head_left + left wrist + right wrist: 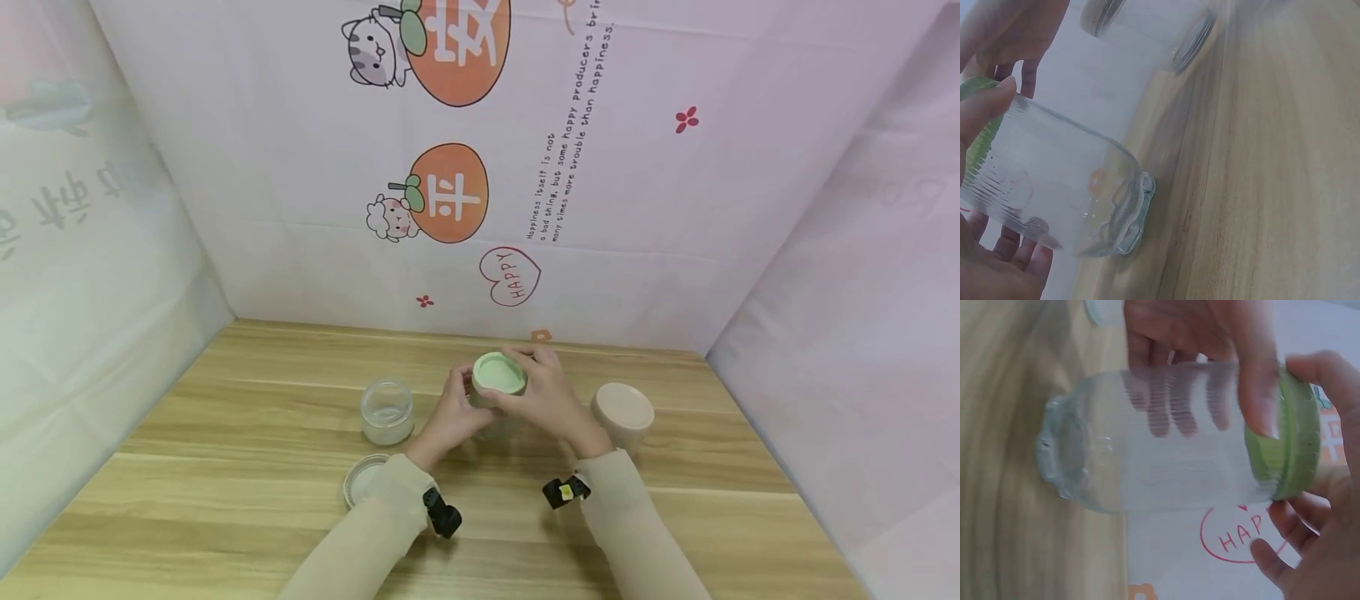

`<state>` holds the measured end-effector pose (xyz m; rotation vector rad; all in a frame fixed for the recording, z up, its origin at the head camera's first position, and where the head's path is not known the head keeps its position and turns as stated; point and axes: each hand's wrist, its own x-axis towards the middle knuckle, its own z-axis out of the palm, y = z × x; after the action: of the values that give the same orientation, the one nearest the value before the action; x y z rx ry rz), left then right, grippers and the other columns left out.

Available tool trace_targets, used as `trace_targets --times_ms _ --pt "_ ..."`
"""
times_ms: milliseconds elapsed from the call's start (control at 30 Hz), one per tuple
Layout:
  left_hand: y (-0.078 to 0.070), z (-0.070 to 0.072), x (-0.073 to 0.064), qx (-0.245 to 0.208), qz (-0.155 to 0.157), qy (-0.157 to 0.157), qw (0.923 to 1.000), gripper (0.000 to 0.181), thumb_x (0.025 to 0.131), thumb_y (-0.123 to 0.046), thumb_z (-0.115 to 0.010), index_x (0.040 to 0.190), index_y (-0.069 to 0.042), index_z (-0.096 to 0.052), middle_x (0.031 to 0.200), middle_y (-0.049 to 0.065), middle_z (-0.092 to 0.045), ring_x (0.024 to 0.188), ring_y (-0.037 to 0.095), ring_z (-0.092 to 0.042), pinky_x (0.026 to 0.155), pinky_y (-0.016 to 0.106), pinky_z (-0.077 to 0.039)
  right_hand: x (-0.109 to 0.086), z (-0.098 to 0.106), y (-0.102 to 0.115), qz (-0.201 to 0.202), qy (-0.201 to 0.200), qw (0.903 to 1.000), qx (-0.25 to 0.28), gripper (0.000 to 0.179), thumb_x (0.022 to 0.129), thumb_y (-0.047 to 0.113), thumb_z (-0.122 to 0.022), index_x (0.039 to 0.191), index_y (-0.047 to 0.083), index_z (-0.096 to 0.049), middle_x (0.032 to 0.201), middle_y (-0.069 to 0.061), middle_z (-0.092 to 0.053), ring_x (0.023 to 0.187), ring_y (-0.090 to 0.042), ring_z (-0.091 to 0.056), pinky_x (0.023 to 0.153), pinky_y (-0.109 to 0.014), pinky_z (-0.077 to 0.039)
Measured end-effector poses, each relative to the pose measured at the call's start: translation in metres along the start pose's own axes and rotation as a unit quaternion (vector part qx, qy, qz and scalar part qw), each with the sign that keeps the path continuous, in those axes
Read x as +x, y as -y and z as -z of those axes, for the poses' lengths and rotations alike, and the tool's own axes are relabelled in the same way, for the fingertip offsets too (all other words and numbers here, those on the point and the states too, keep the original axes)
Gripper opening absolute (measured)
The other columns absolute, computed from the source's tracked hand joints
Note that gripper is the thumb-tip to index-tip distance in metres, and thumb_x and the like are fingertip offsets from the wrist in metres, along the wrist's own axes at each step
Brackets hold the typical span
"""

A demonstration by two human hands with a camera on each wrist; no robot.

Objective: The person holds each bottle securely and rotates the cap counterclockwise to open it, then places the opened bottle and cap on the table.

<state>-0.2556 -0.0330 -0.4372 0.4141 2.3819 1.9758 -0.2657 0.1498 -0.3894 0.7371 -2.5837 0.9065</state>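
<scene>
A clear ribbed glass jar (1166, 469) with a green lid (498, 372) stands upright between both hands, its scalloped base at or just above the wooden tabletop. My left hand (459, 412) grips the jar's upper body, thumb on one side and fingers round the other. Round the rim of the green lid curl the thumb and fingers of my right hand (553, 396). The lid sits on the jar's mouth; whether it is screwed tight cannot be told. No contents show through the glass.
Left of the hands stands a lidless short glass jar (387, 417). A pale round lid (363, 479) lies nearer, partly covered by the left sleeve. To the right is a jar with a beige lid (624, 406). A printed cloth (600, 275) hangs behind the wooden table (225, 467).
</scene>
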Motion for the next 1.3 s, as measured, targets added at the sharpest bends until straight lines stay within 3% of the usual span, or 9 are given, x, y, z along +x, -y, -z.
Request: trace_targets --times_ms 200,367,633,833,967,1100,1300 --pt "0.000 0.001 0.001 0.008 0.005 0.003 1.0000 0.088 0.081 -0.030 -0.084 0.146 -0.003 -0.031 0.143 0.018 -0.038 0.132 0.034 -0.039 0.109 0.053 -0.035 0.002 0.011 -0.002 0.002 0.062 0.9974 0.035 0.075 0.081 0.038 -0.080 0.146 0.011 -0.053 0.146 -0.013 -0.048 0.132 -0.033 -0.036 0.097 -0.060 -0.044" --pt "-0.001 0.001 0.001 0.015 0.005 0.003 0.9999 0.088 0.081 -0.033 -0.084 0.146 -0.005 -0.031 0.144 0.016 -0.039 0.132 0.032 -0.040 0.109 0.052 -0.036 0.003 0.013 -0.003 -0.008 0.086 0.9950 0.050 0.076 0.078 0.030 -0.074 0.149 0.015 -0.050 0.152 -0.008 -0.044 0.136 -0.033 -0.031 0.098 -0.067 -0.040" --pt "-0.004 0.002 -0.002 0.001 0.009 0.003 1.0000 0.090 0.081 -0.029 -0.085 0.148 -0.004 -0.030 0.144 0.018 -0.039 0.134 0.034 -0.040 0.110 0.057 -0.033 0.003 0.016 -0.002 0.012 0.096 0.9932 0.066 0.076 0.080 0.020 -0.069 0.152 0.013 -0.045 0.154 -0.012 -0.040 0.135 -0.034 -0.040 0.099 -0.066 -0.041" --pt "-0.002 0.001 -0.002 0.009 0.016 0.006 0.9998 0.095 0.078 -0.036 -0.087 0.148 -0.006 -0.030 0.145 0.016 -0.039 0.134 0.033 -0.040 0.110 0.056 -0.034 0.001 0.019 0.000 0.020 0.105 0.9911 0.080 0.073 0.083 0.018 -0.066 0.152 0.011 -0.043 0.153 -0.013 -0.041 0.132 -0.034 -0.044 0.099 -0.063 -0.042" --pt "0.001 0.001 0.000 0.020 0.016 0.008 0.9997 0.097 0.077 -0.041 -0.087 0.148 -0.007 -0.030 0.144 0.015 -0.039 0.133 0.031 -0.040 0.109 0.053 -0.036 0.000 0.016 0.006 0.015 0.084 0.9947 0.058 0.069 0.090 0.027 -0.066 0.152 0.010 -0.042 0.154 -0.015 -0.039 0.135 -0.036 -0.042 0.100 -0.061 -0.043" --pt "0.000 0.001 -0.001 0.024 0.016 0.008 0.9996 0.091 0.079 -0.037 -0.086 0.146 -0.006 -0.032 0.144 0.015 -0.039 0.132 0.031 -0.040 0.108 0.052 -0.037 -0.002 0.013 0.016 0.015 0.043 0.9989 -0.010 0.067 0.094 0.045 -0.065 0.149 0.009 -0.048 0.150 -0.016 -0.045 0.132 -0.036 -0.044 0.098 -0.057 -0.046" --pt "0.000 0.001 -0.001 0.014 0.014 0.005 0.9998 0.086 0.081 -0.032 -0.084 0.144 -0.004 -0.033 0.143 0.017 -0.038 0.132 0.033 -0.039 0.108 0.054 -0.037 -0.004 0.010 0.027 0.001 -0.005 0.9936 -0.112 0.068 0.091 0.059 -0.063 0.140 0.012 -0.058 0.138 -0.014 -0.054 0.124 -0.034 -0.049 0.099 -0.054 -0.038"
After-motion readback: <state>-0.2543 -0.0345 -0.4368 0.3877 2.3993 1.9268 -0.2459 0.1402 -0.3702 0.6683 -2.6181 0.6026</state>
